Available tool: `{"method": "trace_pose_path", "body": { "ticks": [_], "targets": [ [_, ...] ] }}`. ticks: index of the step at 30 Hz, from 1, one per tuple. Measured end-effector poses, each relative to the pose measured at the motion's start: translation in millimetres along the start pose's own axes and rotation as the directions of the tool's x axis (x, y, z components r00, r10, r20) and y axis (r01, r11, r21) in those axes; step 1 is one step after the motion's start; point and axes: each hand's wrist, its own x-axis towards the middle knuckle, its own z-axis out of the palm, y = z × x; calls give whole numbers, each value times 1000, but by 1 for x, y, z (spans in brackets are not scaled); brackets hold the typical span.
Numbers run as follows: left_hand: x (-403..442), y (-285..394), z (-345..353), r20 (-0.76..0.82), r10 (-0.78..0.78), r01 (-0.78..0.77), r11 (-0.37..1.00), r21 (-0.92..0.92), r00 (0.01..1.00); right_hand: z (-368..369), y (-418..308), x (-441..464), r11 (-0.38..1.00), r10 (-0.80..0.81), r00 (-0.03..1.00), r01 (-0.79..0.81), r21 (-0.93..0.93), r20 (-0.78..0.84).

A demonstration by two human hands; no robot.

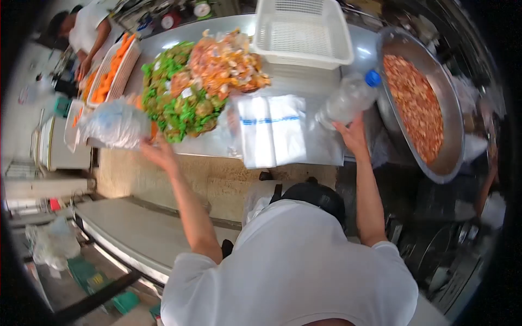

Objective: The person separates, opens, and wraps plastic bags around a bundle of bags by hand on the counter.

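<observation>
I have my two hands well apart at the near side of the metal table (209, 145), each beside a different thing, and I judge the step at hand to be handling these two. My right hand (354, 136), right of centre, is at the lower side of a clear bottle (348, 100) with a blue cap (373, 78); the bottle leans toward the upper right, and I cannot tell whether my fingers close on it or only press against it. My left hand (161, 155), at left, is by the near edge of a clear plastic bundle (114, 124); blur keeps me from telling whether its grip is wide or narrow. Between them, at centre, lie flat plastic sheets (272, 130) with a blue stripe, and beside these the green pile (182, 92) and the orange pile (225, 64). A white basket (302, 58) sits at upper centre, a metal basin (455, 117) of chopped reddish pieces (413, 103) at upper right. Any lift of the bottle would call for fingers wrapped round its side and clearance from the basin rim
</observation>
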Motion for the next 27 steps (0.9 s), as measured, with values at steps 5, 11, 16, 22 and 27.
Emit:
{"method": "trace_pose_path", "body": {
  "ticks": [5, 11, 16, 22, 27],
  "targets": [
    [-184, 195, 55, 783, 391, -103, 914, -393, 485, -3, -10, 23, 997, -76, 995, 77, -6, 57],
    [-216, 180, 99, 785, 355, 28, 904, -427, 507, -16, 1, -15, 960, 219, 975, -209, -188, 33],
    [-205, 207, 54, 779, 439, 255, 772, -582, 447, 41, -28, -51, 958, -127, 988, 98, 269, 89],
    [-184, 245, 5, 932, 188, 603, 719, -346, 310, 43, -65, -33, 988, 40, 923, -93, 120, 382],
    [-203, 257, -11, 923, 376, 571, 742, -352, 80, 39, -61, -53, 972, 3, 946, -79, 221, 325]
  ]
}}
